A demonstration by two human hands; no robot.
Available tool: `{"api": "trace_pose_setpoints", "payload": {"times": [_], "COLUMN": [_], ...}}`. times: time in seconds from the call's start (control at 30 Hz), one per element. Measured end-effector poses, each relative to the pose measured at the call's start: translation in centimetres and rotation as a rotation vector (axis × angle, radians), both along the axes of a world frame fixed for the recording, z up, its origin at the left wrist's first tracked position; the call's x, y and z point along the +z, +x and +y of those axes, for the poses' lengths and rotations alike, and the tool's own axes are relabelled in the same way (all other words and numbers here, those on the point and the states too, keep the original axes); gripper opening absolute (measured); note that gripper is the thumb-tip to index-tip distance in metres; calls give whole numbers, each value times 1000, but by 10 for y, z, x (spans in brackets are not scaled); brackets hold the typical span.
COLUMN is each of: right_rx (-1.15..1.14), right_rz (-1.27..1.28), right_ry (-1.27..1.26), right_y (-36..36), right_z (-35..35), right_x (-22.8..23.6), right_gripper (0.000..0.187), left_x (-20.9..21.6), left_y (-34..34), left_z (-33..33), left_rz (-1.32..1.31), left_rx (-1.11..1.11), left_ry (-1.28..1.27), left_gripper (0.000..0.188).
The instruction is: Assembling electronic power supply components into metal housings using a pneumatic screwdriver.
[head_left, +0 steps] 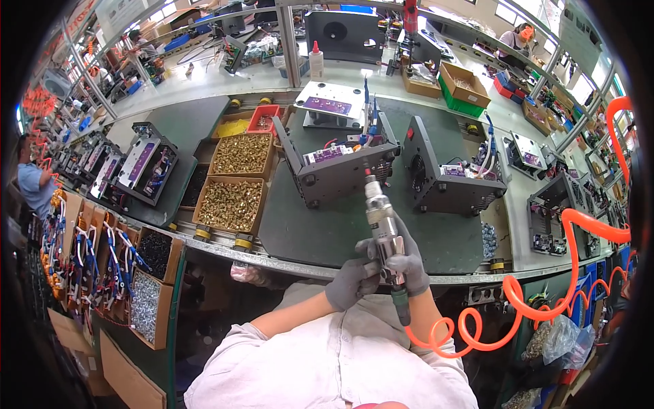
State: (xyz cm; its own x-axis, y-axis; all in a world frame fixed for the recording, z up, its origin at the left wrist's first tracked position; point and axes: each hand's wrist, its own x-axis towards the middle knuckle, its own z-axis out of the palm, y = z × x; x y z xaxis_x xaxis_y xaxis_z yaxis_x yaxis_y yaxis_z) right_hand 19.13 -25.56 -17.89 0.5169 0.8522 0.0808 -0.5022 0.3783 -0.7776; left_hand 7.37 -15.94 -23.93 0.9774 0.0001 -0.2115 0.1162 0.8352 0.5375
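Bright windows well beyond the fingers

A pale bench stretches across ahead of them, past the dark green work surface below. A grey metal post rises forward and left of them; a slanting post stands far right.

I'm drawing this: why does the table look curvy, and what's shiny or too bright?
In the head view, fisheye distortion bends the long grey metal table edge; head view again: white windows look washed out; head view too: silver cylindrical metal driver glints.

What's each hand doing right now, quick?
Left hand: fingers curled at the air tool; grip cannot be told.
Right hand: closed, holding the air tool.
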Motion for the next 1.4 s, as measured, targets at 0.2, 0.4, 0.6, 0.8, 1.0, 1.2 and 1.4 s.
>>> {"api": "trace_pose_setpoints", "payload": {"times": [0.2, 0.4, 0.6, 0.8, 1.0, 1.2, 1.4], "right_rx": [0, -18, -5, 0, -28, -2, 31], "right_rz": [-7, -206, -297, -269, -246, -320, -153], "right_ry": [-136, -424, -552, -527, -535, -518, -492], "right_y": [-2, 28, 25, 29, 30, 37, 30], "right_z": [-11, -25, -15, -15, -12, -11, -16], "right_x": [12, -23, -29, -42, -41, -42, -38], "right_gripper": [108, 103, 98, 99, 101, 97, 96], "left_x": [32, 101, 139, 146, 140, 141, 142], "left_y": [5, 25, 99, 123, 127, 125, 128], "left_z": [48, 124, 201, 205, 213, 214, 212], "left_rz": [123, -135, 256, 428, 397, 418, 389], "left_rx": [-438, 477, 535, -178, -204, -203, -216], "left_ry": [559, 1629, 2235, 2390, 2300, 2272, 2246], "left_gripper": [21, 19, 30, 31, 34, 35, 34]}}
